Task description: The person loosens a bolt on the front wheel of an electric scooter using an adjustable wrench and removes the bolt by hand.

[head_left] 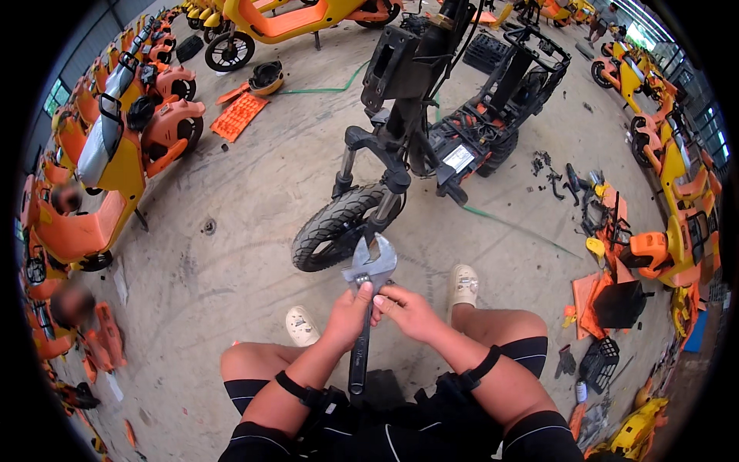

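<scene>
An adjustable wrench with a silver head and dark handle is held upright in front of me, its jaws apart and pointing away. My left hand grips it just below the head, thumb near the adjusting screw. My right hand is beside it, its fingers bent against the wrench near the neck. Just beyond the jaws stands the front wheel of a stripped scooter, its black fork and frame bare. Whether the wrench touches the wheel or fork, I cannot tell.
Yellow and orange scooters line the left side, more the right. An orange panel and a helmet lie at the far left. Loose parts, a black crate and orange panels lie on the right.
</scene>
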Demonstrator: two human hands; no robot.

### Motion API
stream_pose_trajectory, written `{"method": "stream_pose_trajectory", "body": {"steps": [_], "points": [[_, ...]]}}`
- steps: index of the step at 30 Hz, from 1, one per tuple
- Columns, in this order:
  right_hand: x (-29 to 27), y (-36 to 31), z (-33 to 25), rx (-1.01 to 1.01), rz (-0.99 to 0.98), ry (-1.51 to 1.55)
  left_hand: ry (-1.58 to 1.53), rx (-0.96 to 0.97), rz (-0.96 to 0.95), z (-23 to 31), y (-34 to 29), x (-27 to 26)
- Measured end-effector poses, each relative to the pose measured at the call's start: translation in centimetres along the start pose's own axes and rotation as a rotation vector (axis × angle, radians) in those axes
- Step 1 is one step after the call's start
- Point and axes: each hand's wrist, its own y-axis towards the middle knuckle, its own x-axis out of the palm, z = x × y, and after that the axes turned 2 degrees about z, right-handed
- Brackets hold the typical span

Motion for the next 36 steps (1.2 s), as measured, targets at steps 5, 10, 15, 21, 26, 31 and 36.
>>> {"method": "stream_pose_trajectory", "body": {"steps": [5,10,15,21,26,31,36], "points": [[0.0,0.0,0.3,0.025,0.007,-0.025,-0.060,-0.043,-0.012,0.4,-0.3,0.0],[0.5,-0.3,-1.8,-0.070,-0.010,-0.305,-0.030,-0.092,0.012,0.1,-0.5,-0.8],[0.0,-0.1,0.1,0.158,-0.021,0.015,0.006,-0.064,0.000,-1.4,-0.3,0.1],[0.6,-0.7,-1.6,0.118,-0.053,-0.086,-0.229,-0.289,-0.052,-0.9,-0.3,-1.2],[0.3,-0.8,0.0,0.091,-0.011,-0.052,-0.087,-0.155,-0.030,-1.1,-0.5,-0.3],[-0.2,-0.7,1.0,0.177,-0.036,0.087,-0.117,-0.171,-0.034,-2.3,-0.4,0.2],[0.2,-0.5,2.5,0.392,0.159,0.244,-0.012,-0.080,-0.120,-1.8,-1.0,3.0]]}}
